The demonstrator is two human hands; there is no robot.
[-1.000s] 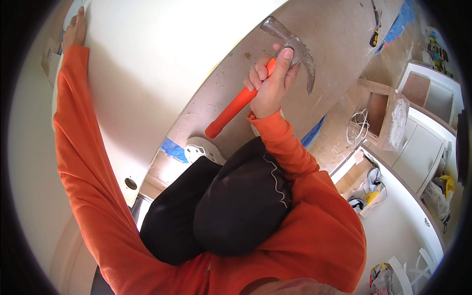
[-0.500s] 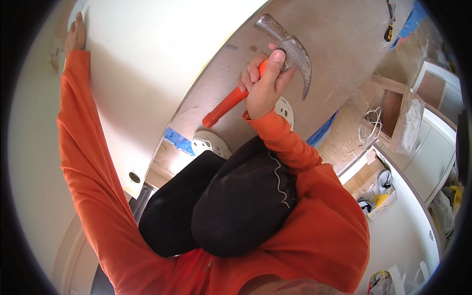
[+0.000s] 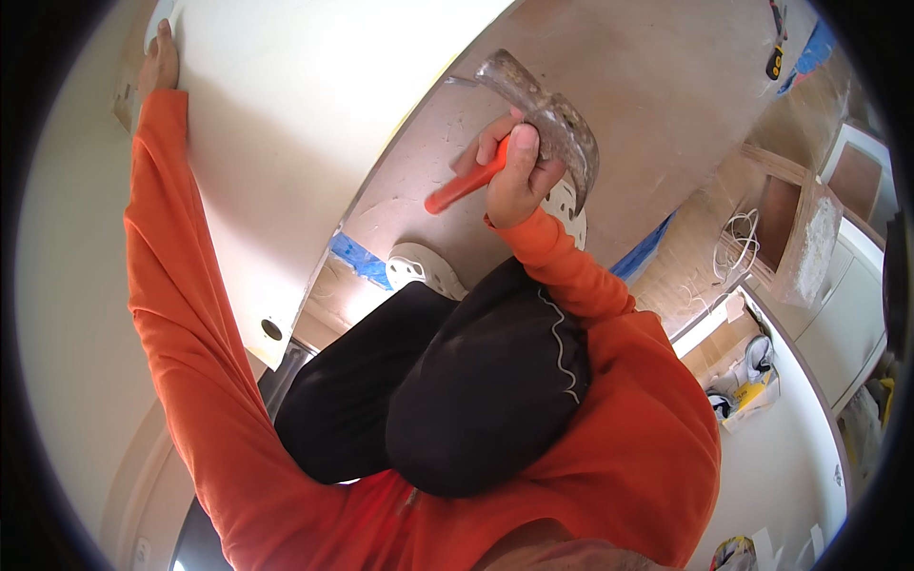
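Right grip (image 3: 515, 183) holds one orange-handled hammer (image 3: 549, 111).

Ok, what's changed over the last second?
View shifted a little. Hammer's head moved left, handle's end up and right, so the handle looks shorter. Right shoe now shows more. Nothing grasped or released: right hand still holds the hammer, left hand still at the board's edge.
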